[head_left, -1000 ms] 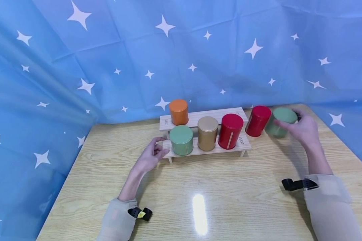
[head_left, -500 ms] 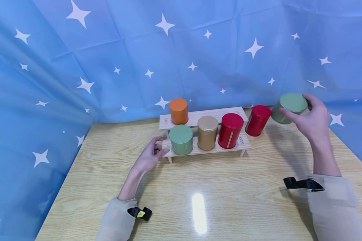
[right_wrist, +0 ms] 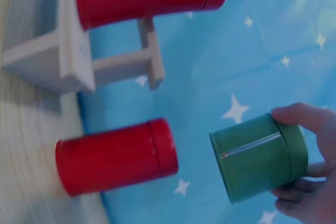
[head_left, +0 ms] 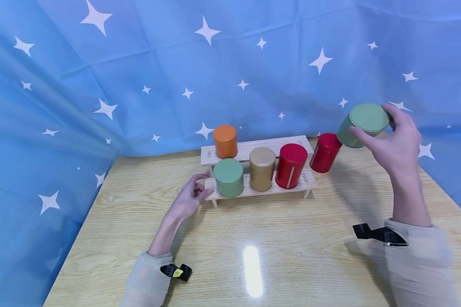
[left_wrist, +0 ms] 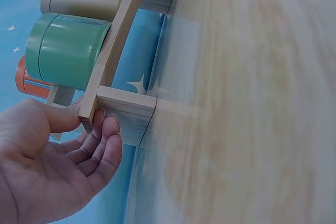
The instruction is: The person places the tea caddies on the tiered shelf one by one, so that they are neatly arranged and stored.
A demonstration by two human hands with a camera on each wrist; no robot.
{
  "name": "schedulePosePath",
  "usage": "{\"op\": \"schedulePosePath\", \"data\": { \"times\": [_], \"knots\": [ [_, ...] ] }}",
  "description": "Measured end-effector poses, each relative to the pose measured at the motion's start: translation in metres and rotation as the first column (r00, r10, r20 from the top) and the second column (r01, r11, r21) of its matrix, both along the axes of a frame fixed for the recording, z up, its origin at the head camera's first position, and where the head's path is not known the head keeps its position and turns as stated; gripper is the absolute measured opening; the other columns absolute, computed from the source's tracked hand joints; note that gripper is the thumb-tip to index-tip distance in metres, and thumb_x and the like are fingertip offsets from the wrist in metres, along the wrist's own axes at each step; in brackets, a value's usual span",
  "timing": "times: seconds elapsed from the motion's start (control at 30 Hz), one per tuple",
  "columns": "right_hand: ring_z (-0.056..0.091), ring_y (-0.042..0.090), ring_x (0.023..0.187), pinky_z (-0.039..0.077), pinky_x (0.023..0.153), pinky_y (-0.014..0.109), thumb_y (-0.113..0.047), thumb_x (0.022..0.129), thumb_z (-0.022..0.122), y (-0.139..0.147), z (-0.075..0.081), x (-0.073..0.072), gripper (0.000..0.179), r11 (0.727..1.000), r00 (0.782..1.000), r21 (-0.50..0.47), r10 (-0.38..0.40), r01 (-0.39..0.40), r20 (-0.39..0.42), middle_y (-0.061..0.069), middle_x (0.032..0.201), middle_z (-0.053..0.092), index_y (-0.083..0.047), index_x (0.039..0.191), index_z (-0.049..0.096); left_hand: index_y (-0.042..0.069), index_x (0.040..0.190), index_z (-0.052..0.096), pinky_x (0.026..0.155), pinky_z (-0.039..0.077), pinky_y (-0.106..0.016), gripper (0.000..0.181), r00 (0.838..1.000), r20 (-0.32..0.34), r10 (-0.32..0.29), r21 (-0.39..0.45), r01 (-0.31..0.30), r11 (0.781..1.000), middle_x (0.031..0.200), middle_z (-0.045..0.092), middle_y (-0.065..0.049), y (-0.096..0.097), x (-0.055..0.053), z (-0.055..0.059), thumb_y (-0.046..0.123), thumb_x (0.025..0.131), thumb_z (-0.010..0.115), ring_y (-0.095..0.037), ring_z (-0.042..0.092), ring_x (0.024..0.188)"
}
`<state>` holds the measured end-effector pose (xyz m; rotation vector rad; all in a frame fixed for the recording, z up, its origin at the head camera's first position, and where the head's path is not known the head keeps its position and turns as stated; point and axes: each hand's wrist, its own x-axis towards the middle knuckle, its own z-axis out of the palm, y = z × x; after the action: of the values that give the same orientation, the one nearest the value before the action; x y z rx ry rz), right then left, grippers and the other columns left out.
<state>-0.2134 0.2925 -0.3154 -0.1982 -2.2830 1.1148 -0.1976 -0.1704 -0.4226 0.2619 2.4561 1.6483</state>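
Note:
My right hand (head_left: 397,136) grips a green lidded tin (head_left: 363,123) by its upper part, thumb on one side and fingers on the other. In the right wrist view that tin (right_wrist: 261,157) hangs clear of the table. My left hand (head_left: 188,196) pinches the left end of a two-step wooden rack (head_left: 270,191); in the left wrist view the thumb lies on top of the board's end (left_wrist: 90,109), fingers beneath. On the lower step stand a second green tin (head_left: 229,178), a gold tin (head_left: 262,169) and a red tin (head_left: 291,166). An orange tin (head_left: 225,141) stands on the upper step's left end.
Another red tin (head_left: 325,152) stands on the wooden table (head_left: 292,247) just right of the rack, below and left of the held tin. A blue cloth with white stars (head_left: 169,64) hangs behind the table and along its left side.
My right hand has lifted the green tin off the table, up and first rightward, then slightly back left. My left hand keeps its hold on the rack's end.

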Motion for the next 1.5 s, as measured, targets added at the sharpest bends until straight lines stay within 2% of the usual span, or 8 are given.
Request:
{"op": "schedulePosePath", "data": {
  "times": [0.27, 0.4, 0.6, 0.8, 0.9, 0.93, 1.23, 1.5],
  "knots": [
    [0.05, 0.005, 0.111, 0.038, 0.108, 0.022, -0.021, 0.081, 0.085, -0.035, 0.01, -0.004, 0.066, 0.993, 0.988, -0.051, 0.103, -0.109, -0.114, 0.0, 0.128, 0.058, -0.01, 0.14, 0.059, 0.007, 0.145, 0.043, 0.062, 0.044, -0.025, 0.049, 1.0, 0.019, 0.011, -0.008, -0.011, 1.0, 0.089, 0.056, -0.008, -0.002, 0.001, 0.0, 0.012, 0.101, 0.063, -0.019, 0.051, 0.074],
    [0.051, 0.008, 0.113, 0.037, 0.111, 0.025, -0.018, 0.081, 0.085, -0.051, 0.013, -0.006, 0.067, 0.986, 0.981, -0.072, 0.141, -0.152, -0.135, 0.005, 0.132, 0.056, -0.007, 0.141, 0.057, 0.006, 0.146, 0.042, 0.062, 0.043, -0.026, 0.05, 1.0, 0.014, 0.008, -0.014, -0.008, 1.0, 0.09, 0.057, -0.008, -0.001, 0.001, 0.001, 0.013, 0.101, 0.063, -0.019, 0.051, 0.074],
    [0.052, 0.019, 0.125, 0.035, 0.113, 0.026, -0.016, 0.082, 0.084, -0.073, 0.017, -0.012, 0.069, 0.974, 0.972, -0.104, 0.187, -0.203, -0.146, 0.01, 0.138, 0.054, -0.005, 0.144, 0.054, 0.006, 0.146, 0.042, 0.06, 0.042, -0.024, 0.051, 1.0, 0.014, 0.012, -0.019, -0.011, 1.0, 0.09, 0.057, -0.009, -0.001, 0.0, 0.002, 0.012, 0.1, 0.064, -0.02, 0.05, 0.073],
    [0.053, 0.021, 0.122, 0.036, 0.113, 0.028, -0.015, 0.082, 0.085, -0.097, 0.017, -0.017, 0.068, 0.952, 0.951, -0.123, 0.256, -0.279, -0.172, 0.011, 0.135, 0.056, -0.005, 0.142, 0.055, 0.003, 0.146, 0.041, 0.062, 0.043, -0.025, 0.052, 1.0, 0.007, 0.009, -0.022, -0.009, 1.0, 0.09, 0.057, -0.009, 0.0, -0.001, 0.001, 0.011, 0.1, 0.064, -0.021, 0.052, 0.074],
    [0.053, 0.022, 0.122, 0.037, 0.112, 0.028, -0.018, 0.082, 0.085, -0.11, 0.018, -0.017, 0.069, 0.944, 0.945, -0.125, 0.282, -0.304, -0.167, 0.01, 0.136, 0.056, -0.006, 0.142, 0.055, 0.003, 0.146, 0.041, 0.062, 0.043, -0.025, 0.052, 1.0, 0.0, 0.004, -0.01, -0.004, 1.0, 0.089, 0.057, -0.008, 0.0, -0.001, 0.0, 0.011, 0.1, 0.064, -0.022, 0.052, 0.074],
    [0.053, 0.022, 0.121, 0.037, 0.112, 0.028, -0.019, 0.081, 0.085, -0.114, 0.018, -0.017, 0.069, 0.941, 0.942, -0.125, 0.291, -0.313, -0.166, 0.01, 0.136, 0.056, -0.006, 0.142, 0.055, 0.001, 0.146, 0.041, 0.062, 0.043, -0.025, 0.052, 1.0, 0.003, 0.003, -0.008, -0.003, 1.0, 0.089, 0.057, -0.009, 0.001, 0.001, 0.005, 0.01, 0.1, 0.064, -0.023, 0.052, 0.074],
    [0.05, 0.024, 0.127, 0.04, 0.11, 0.031, -0.022, 0.083, 0.085, -0.145, 0.016, -0.021, 0.071, 0.92, 0.924, -0.108, 0.363, -0.376, -0.122, 0.01, 0.141, 0.052, -0.006, 0.144, 0.053, 0.002, 0.145, 0.042, 0.063, 0.044, -0.026, 0.05, 1.0, -0.008, -0.004, 0.004, 0.004, 1.0, 0.088, 0.057, -0.008, -0.001, -0.002, -0.001, 0.008, 0.1, 0.064, -0.028, 0.054, 0.077],
    [0.049, 0.026, 0.131, 0.041, 0.111, 0.038, -0.028, 0.085, 0.084, -0.163, 0.012, -0.026, 0.075, 0.905, 0.911, -0.101, 0.408, -0.413, -0.065, 0.01, 0.144, 0.051, -0.007, 0.148, 0.049, 0.007, 0.144, 0.044, 0.061, 0.043, -0.025, 0.048, 1.0, 0.015, 0.015, -0.018, -0.015, 1.0, 0.09, 0.057, -0.009, 0.0, 0.0, 0.002, 0.011, 0.101, 0.063, -0.019, 0.05, 0.073]
  ]
}}
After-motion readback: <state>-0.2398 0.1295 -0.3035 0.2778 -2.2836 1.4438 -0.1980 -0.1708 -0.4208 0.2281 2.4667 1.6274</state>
